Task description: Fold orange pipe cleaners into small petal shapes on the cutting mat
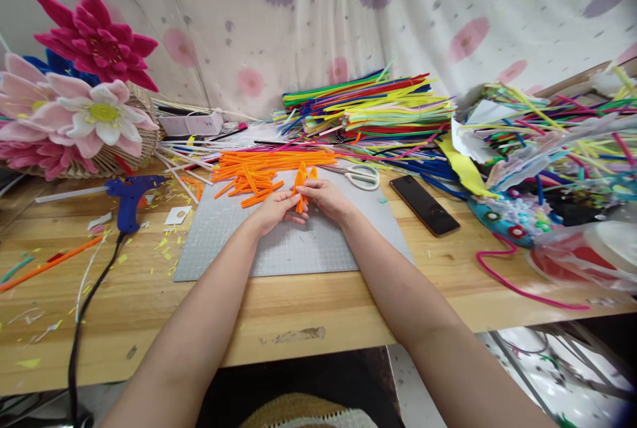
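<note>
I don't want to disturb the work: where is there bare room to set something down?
The table is mostly bare between phone, pink stem and right forearm, and between cord and left forearm. The mat is bare below the left hand and right hand. The back is crowded with orange stems and coloured stems.

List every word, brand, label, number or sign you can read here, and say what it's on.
No text is readable anywhere in view.
Gridded cutting mat: any numbers are too small to read.
Blue glue gun: no legible brand.
Phone: dark screen, nothing readable.
</note>
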### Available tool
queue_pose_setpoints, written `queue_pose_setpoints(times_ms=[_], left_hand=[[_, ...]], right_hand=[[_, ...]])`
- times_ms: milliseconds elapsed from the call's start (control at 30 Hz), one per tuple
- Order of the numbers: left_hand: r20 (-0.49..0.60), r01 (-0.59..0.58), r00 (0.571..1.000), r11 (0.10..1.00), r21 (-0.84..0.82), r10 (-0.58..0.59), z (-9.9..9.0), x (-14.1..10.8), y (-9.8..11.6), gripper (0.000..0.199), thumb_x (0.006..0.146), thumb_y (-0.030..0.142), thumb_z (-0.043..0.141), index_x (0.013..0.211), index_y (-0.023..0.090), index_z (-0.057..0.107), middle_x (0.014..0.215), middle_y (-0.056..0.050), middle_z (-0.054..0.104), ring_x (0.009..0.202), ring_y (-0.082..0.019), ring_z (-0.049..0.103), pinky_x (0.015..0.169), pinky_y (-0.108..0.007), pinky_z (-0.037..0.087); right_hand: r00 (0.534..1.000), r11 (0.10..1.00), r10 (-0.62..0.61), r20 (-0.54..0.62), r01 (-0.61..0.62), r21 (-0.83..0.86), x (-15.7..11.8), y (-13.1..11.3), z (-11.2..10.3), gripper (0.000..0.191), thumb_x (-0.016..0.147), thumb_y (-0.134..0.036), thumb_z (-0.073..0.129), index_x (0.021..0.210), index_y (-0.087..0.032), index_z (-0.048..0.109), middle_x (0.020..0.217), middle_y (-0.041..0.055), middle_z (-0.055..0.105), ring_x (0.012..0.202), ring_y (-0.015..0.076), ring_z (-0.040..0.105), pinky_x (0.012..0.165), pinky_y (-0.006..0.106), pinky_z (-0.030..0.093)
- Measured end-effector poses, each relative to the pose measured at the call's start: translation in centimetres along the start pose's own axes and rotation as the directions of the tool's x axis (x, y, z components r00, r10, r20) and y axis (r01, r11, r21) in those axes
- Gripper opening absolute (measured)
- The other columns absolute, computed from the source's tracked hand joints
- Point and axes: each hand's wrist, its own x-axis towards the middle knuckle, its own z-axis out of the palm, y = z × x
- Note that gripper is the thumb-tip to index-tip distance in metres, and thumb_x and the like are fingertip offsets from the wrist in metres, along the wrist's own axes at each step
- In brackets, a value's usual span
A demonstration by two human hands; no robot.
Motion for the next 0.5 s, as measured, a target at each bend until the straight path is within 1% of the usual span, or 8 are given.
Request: queue_pose_setpoints(times_ms=[100, 200, 267, 400, 500], left_hand=[[0.029, 0.02, 0.999, 0.999, -0.044, -0.019, 0.33, -0.15, 0.2, 0.033, 0.073, 0.045, 0.062, 0.074, 0.012, 0.061, 0.072, -0.006, 0.061, 0.064, -0.017, 0.064, 0.057, -0.032, 0.054], [0.019, 0.056, 0.998, 0.996, -0.074, -0.055, 0.43, -0.17, 0.31, 0.04, 0.08, 0.051, 0.05, 0.083, 0.012, 0.061, 0.078, -0.01, 0.064, 0.067, -0.02, 0.066, 0.057, -0.034, 0.054], [-0.013, 0.062, 0.998, 0.994, -0.087, -0.063, 0.4, -0.1, 0.28, 0.038, 0.08, 0.048, 0.051, 0.086, 0.012, 0.061, 0.077, -0.01, 0.065, 0.066, -0.02, 0.066, 0.057, -0.034, 0.054], [-0.086, 0.077, 0.993, 0.991, -0.109, -0.087, 0.3, 0.04, 0.23, 0.026, 0.078, 0.037, 0.059, 0.082, 0.011, 0.061, 0.072, -0.008, 0.066, 0.062, -0.017, 0.066, 0.054, -0.029, 0.054], [-0.109, 0.1, 0.988, 0.987, -0.126, -0.114, 0.31, -0.01, 0.47, 0.021, 0.079, 0.031, 0.059, 0.082, 0.01, 0.061, 0.073, -0.008, 0.067, 0.061, -0.016, 0.066, 0.051, -0.025, 0.053]], right_hand=[[0.997, 0.998, 0.007, -0.079, -0.001, 0.065, 0.11, -0.1, 0.1, 0.029, 0.056, -0.039, 0.073, 0.063, -0.014, 0.061, 0.053, -0.0008, 0.058, 0.049, 0.0081, 0.049, 0.05, 0.022, 0.035], [0.986, 0.993, -0.006, -0.164, 0.025, 0.115, 0.37, -0.02, 0.1, 0.027, 0.052, -0.036, 0.075, 0.061, -0.014, 0.061, 0.059, -0.0002, 0.06, 0.055, 0.0084, 0.051, 0.054, 0.022, 0.038], [0.983, 0.992, -0.009, -0.185, 0.032, 0.121, 0.48, 0.05, 0.07, 0.026, 0.052, -0.035, 0.075, 0.062, -0.015, 0.061, 0.061, -0.0003, 0.061, 0.056, 0.0083, 0.05, 0.054, 0.022, 0.038], [0.984, 0.994, -0.01, -0.179, 0.03, 0.106, 0.38, 0.0, 0.03, 0.026, 0.055, -0.035, 0.075, 0.065, -0.015, 0.062, 0.062, -0.0012, 0.059, 0.055, 0.0072, 0.048, 0.051, 0.021, 0.034], [0.983, 0.995, -0.019, -0.18, 0.037, 0.096, 0.31, 0.01, -0.02, 0.028, 0.056, -0.037, 0.074, 0.066, -0.015, 0.061, 0.06, -0.0021, 0.057, 0.053, 0.0066, 0.047, 0.048, 0.02, 0.031]])
